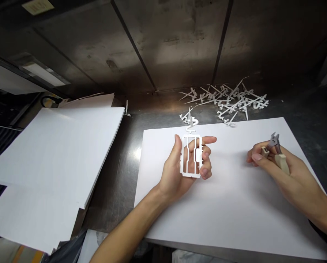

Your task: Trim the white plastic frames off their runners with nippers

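In my left hand point(174, 171) rests a white rectangular plastic frame point(191, 176) with thin inner bars. My thumb lies along its left side and bent fingers close on its right edge, while the index finger points out to the right. Just above the frame's top edge is a curled white plastic sprue piece point(191, 126); whether it is joined to the frame I cannot tell. My right hand point(289, 175) grips a pair of side cutters point(282, 162) with cream handles, their grey jaws pointing up and apart from the frame.
A large white sheet point(221, 219) covers the metal table point(116, 164) under my hands. Behind it lies a heap of white sprue scraps point(232, 98). To the left stands a stack of white sheets point(56, 146). A metal wall point(180, 44) closes off the back.
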